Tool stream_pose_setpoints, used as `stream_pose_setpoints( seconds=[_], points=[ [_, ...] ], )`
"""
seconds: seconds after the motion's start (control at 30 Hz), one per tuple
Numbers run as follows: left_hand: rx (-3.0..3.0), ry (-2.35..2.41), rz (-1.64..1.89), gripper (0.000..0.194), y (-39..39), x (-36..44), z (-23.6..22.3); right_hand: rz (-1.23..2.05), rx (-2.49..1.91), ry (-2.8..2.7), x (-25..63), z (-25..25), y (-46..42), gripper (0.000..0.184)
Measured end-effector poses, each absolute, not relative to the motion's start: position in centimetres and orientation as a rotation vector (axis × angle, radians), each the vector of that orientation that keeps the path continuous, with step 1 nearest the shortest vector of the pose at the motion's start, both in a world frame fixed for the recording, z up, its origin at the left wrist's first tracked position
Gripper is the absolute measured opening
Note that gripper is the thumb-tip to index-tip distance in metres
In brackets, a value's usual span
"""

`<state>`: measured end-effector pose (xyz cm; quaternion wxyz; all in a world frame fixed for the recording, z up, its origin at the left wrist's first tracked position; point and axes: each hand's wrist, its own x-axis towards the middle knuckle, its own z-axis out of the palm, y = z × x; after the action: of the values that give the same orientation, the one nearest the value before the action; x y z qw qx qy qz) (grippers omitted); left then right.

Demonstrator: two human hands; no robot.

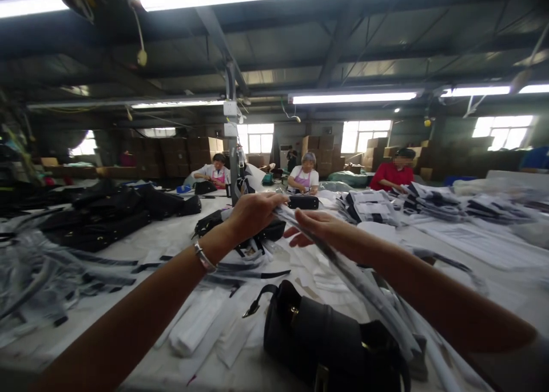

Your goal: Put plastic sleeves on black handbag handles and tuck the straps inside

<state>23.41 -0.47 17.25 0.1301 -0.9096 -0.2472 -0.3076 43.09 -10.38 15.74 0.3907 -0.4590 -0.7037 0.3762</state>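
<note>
A long strap in a clear plastic sleeve slants from my hands down to the right, past the front of a black handbag. My left hand pinches its upper end. Just beside it, my right hand has the strap between thumb and fingers, its lower fingers slightly spread. Below them the black handbag lies on the table, with gold-coloured fittings and a short buckled strap sticking out to the left. White paper or plastic packets lie left of the bag.
Black bags are heaped at the left, above a pile of plastic-wrapped straps. Another black bag lies beyond my hands. Stacked packaged pieces stand at the right. Several co-workers sit across the table.
</note>
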Motion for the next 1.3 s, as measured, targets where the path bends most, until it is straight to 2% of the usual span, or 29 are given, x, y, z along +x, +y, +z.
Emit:
stream_pose_setpoints(
  seconds=[0.17, 0.37, 0.47, 0.57, 0.63, 0.7, 0.77, 0.87, 0.93, 1.03, 1.1, 1.17, 1.2, 1.23, 1.3],
  points=[
    [-2.827, -0.761, -1.218, 0.05, 0.5, 21.0, 16.2, 1.125, -1.027, -1.671, 42.5, 18.2, -10.5, 0.039],
    [-2.914, -0.956, -1.225, 0.033, 2.5, 17.1, 12.9, 1.092, -1.131, -1.491, 46.1, 18.2, -12.1, 0.045],
    [-2.744, -0.97, -1.325, 0.034, 3.6, 15.0, 13.1, 1.009, -1.364, -1.597, 48.2, 14.9, -13.4, 0.053],
    [-2.528, -0.998, -1.386, 0.034, 5.0, 12.5, 13.9, 0.964, -1.687, -1.764, 51.2, 9.0, -15.1, 0.06],
    [-2.49, -1.015, -1.382, 0.034, 5.4, 11.4, 14.3, 0.918, -1.765, -1.787, 53.0, 5.7, -16.1, 0.063],
    [-2.477, -0.997, -1.419, 0.034, 5.0, 11.4, 14.6, 0.899, -1.761, -1.884, 54.0, 4.6, -16.5, 0.061],
    [-2.44, -0.95, -1.486, 0.033, 3.8, 12.5, 15.4, 0.882, -1.645, -1.864, 53.4, 6.4, -16.0, 0.063],
    [-2.353, -0.789, -1.566, 0.03, 1.4, 15.2, 17.5, 0.791, -1.276, -1.783, 48.9, 12.6, -13.9, 0.069],
    [-2.305, -0.65, -1.597, 0.029, -0.2, 17.0, 19.4, 0.753, -1.052, -1.799, 44.6, 17.2, -12.3, 0.065],
    [-2.278, -0.514, -1.621, 0.028, -1.7, 18.7, 21.5, 0.954, -0.82, -1.785, 39.2, 22.1, -11.2, 0.059],
    [-2.301, -0.486, -1.66, 0.027, -1.7, 18.9, 21.2, 1.093, -0.787, -1.786, 37.6, 23.7, -11.6, 0.044],
    [-2.345, -0.533, -1.777, 0.031, -1.1, 18.3, 18.7, 1.138, -0.759, -1.761, 37.7, 24.0, -12.4, 0.028],
    [-2.39, -0.603, -1.843, 0.042, -0.6, 17.9, 16.5, 1.126, -0.744, -1.729, 38.2, 23.9, -12.8, 0.021],
    [-2.43, -0.703, -1.949, 0.055, -0.2, 17.3, 13.8, 1.105, -0.733, -1.688, 38.8, 23.5, -13.2, 0.017],
    [-2.712, -1.077, -1.93, 0.059, 0.3, 16.3, 7.2, 1.065, -0.746, -1.6, 40.3, 22.6, -13.8, 0.015]
  ],
)
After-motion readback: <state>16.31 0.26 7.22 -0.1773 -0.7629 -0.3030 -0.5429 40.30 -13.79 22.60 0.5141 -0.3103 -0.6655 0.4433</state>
